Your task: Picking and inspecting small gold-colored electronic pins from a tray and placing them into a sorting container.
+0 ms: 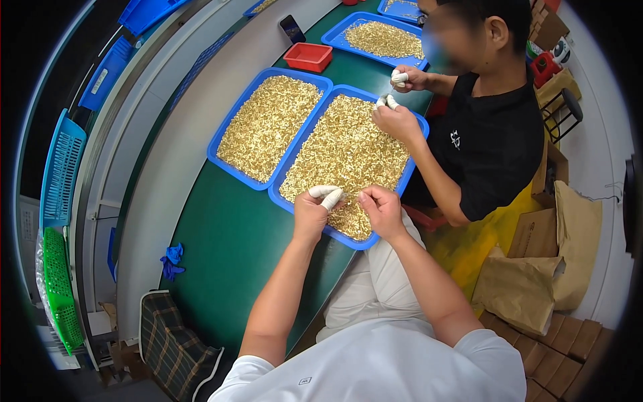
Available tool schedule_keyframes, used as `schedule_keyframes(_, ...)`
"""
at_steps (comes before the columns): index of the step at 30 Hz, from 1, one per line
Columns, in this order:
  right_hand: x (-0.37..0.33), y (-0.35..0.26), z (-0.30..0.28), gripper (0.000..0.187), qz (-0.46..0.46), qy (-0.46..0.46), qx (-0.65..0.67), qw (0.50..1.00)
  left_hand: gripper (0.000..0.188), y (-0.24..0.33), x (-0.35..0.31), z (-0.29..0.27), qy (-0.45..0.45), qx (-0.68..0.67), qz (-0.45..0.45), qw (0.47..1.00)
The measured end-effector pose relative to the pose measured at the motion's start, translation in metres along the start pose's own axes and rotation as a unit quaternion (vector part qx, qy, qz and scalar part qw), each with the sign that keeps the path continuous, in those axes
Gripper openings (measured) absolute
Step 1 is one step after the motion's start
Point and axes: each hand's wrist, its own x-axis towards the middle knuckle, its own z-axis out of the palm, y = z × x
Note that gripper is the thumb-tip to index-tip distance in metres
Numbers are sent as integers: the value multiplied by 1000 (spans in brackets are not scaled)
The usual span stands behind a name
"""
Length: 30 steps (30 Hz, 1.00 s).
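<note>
White finger cots cover the thumb and forefinger of the left hand (315,208), and those 2 fingers are drawn together as if pinching something too small to make out; the right hand (382,208) has its fingertips curled in toward them, but whether it grips a piece cannot be told. Directly under and beyond both sets of fingers lies the near blue tray (295,153), filled with small gold-coloured parts (345,151) — they look like light, hard, smooth metal pieces, likely slippery, so each is best taken singly between 2 fingertips. Touching that tray on the left of the fingers is a second blue tray (221,134) heaped the same way. Further out across the tray, a co-worker's hands (395,117), also wearing cots, pick at the far end. Past them sit a red bin (308,57) and a third blue tray (338,33) — all on the green table (228,248).
</note>
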Motion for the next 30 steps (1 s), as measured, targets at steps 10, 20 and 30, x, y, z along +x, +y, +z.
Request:
schedule_keyframes(10, -2, 10, 2, 19, 32, 8, 67, 997, 35, 12, 4, -10, -44, 319, 57, 945)
schedule_keyframes(20, -2, 9, 3, 20, 27, -2, 66, 997, 16, -4, 2, -12, -55, 536, 174, 824)
schedule_keyframes(30, -1, 7, 0, 17, 26, 2, 55, 998, 33, 16, -9, 6, -66, 564, 171, 805)
